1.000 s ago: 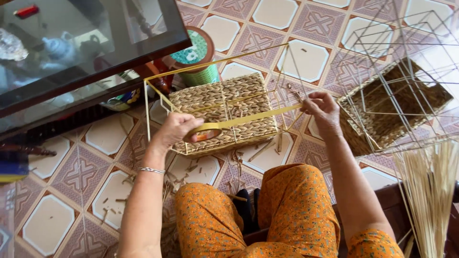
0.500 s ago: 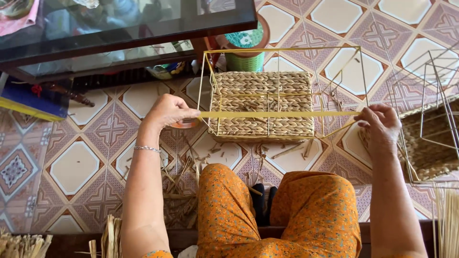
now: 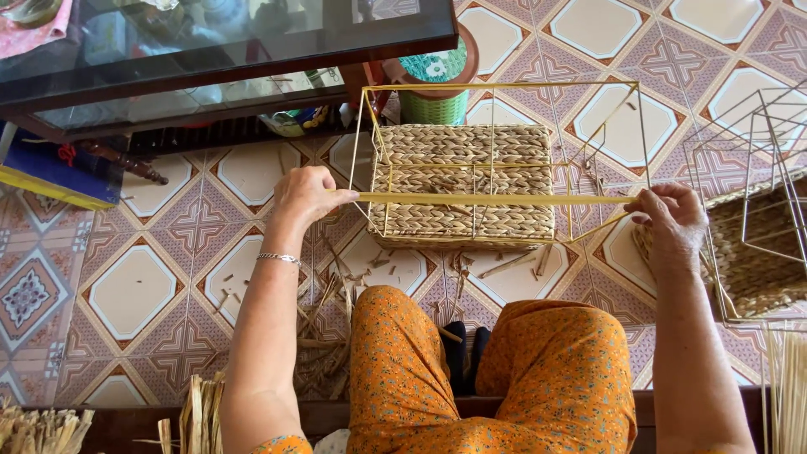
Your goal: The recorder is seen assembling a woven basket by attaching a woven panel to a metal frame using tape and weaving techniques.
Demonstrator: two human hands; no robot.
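My knees in the orange cloth (image 3: 487, 378) are nearest me, with reed scraps (image 3: 328, 336) scattered on the floor (image 3: 134, 286) by my left leg and dry bundles (image 3: 42, 424) at the near left corner. More pale stalks (image 3: 786, 387) stand at near right.

Just past my knees, I've got the strip (image 3: 496, 199) pulled taut, flat and yellow, running left to right. My left hand (image 3: 307, 195) is clenched around its left end, thumb and fingers pinching it. My right hand (image 3: 668, 220) grips the right end, fingers curled over it. The strip lies across the near upper edge of the frame (image 3: 504, 86), a yellow wire box standing on the floor in front of me.

Inside the frame, the weave (image 3: 462, 181) already covers the bottom; the sides are bare wire. So I reckon I'm starting a side: the strip is stretched and lined up, not yet threaded. Next it wants one end fed behind an upright while the other keeps tension, staying flat, no twist.

To the right, a second basket (image 3: 756, 261) sits under grey wire frames (image 3: 756, 168). Farther off, a green tub (image 3: 433, 80) touches the frame's far edge, and the glass surface (image 3: 218, 42) fills the far left.
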